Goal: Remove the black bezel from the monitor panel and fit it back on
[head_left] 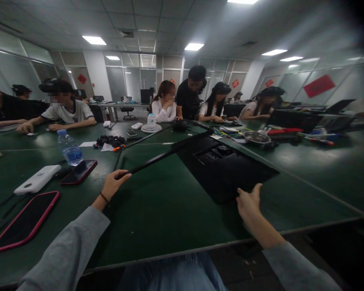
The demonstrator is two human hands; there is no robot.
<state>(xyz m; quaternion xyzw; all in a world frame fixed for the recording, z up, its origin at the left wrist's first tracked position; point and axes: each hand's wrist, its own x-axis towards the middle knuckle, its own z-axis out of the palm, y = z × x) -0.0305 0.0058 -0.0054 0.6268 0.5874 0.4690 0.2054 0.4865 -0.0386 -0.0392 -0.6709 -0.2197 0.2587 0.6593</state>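
A thin black frame strip (166,155) is raised at a slant above the green table (170,210). My left hand (113,184) pinches its near end. A black monitor back panel (227,171) lies flat on the table, with an open recess near its far side. My right hand (249,201) grips the panel's near edge, thumb on top. Both sleeves are grey.
At the left lie a phone in a pink case (26,220), a white power bank (38,179), a red-cased phone (79,171) and a water bottle (69,148). A small fan (151,125), a metal bowl (257,138) and tools stand farther off. Several people sit around the table.
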